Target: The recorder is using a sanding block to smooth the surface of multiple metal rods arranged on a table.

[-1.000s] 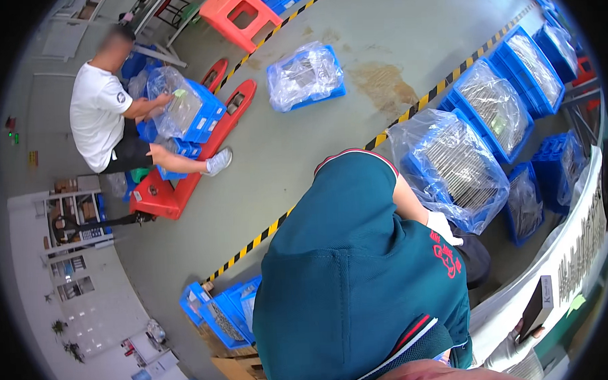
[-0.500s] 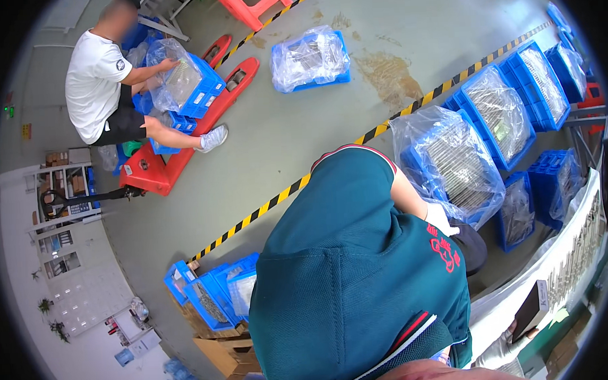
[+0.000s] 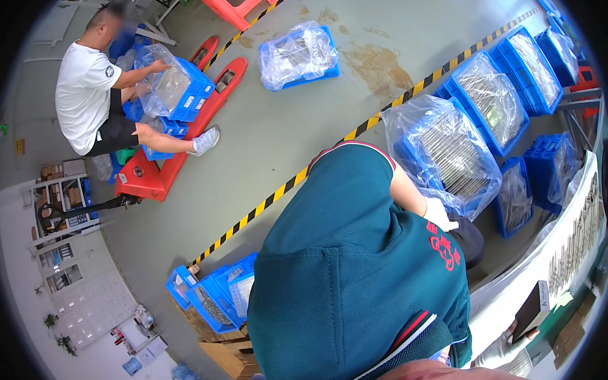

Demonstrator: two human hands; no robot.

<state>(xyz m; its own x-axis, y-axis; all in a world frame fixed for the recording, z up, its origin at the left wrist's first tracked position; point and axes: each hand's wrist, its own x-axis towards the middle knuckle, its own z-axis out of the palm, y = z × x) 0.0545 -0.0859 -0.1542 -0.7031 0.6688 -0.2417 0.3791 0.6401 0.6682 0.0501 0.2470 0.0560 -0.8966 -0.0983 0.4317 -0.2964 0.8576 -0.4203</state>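
Note:
A person in a teal shirt (image 3: 347,282) bends low in front of me and fills the lower middle of the view. That person's white-gloved hand (image 3: 440,215) rests at the edge of a clear plastic bag over a blue crate of metal parts (image 3: 443,155). At the lower right rim a pale-gloved hand, apparently my right hand (image 3: 502,348), lies beside a dark flat box (image 3: 530,309) on a white bench; its grip is hidden. My left hand is out of view.
Several bagged blue crates (image 3: 498,93) line the right side behind a yellow-black floor stripe (image 3: 277,191). Another bagged crate (image 3: 299,56) sits on the floor. A person in a white shirt (image 3: 86,97) sits by a red pallet jack (image 3: 172,154). Small blue bins (image 3: 214,297) stand on cardboard.
The view has swung, so the seated person and the crates sit higher and more to the left. The teal-shirted person's gloved hand stays at the bagged crate.

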